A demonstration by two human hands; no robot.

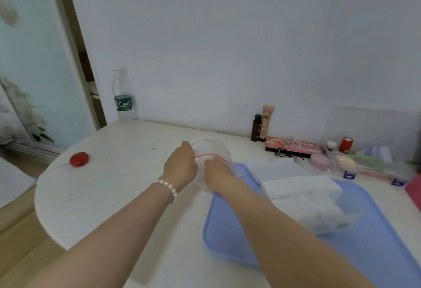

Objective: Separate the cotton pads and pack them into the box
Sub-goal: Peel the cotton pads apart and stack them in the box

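White surface [118, 174], blue tray [376, 230] at right. Left hand [181, 166] and right hand [218, 175] both pinch clear drawstring bag [213, 147] just left of tray; bag lies directly ahead of both hands, box not identifiable.

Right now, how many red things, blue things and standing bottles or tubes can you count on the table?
Red things: 2, the round red lid and the red cylinder
Blue things: 1, the blue tray
Standing bottles or tubes: 3, the water bottle, the dark bottle, the BB tube
Total: 6
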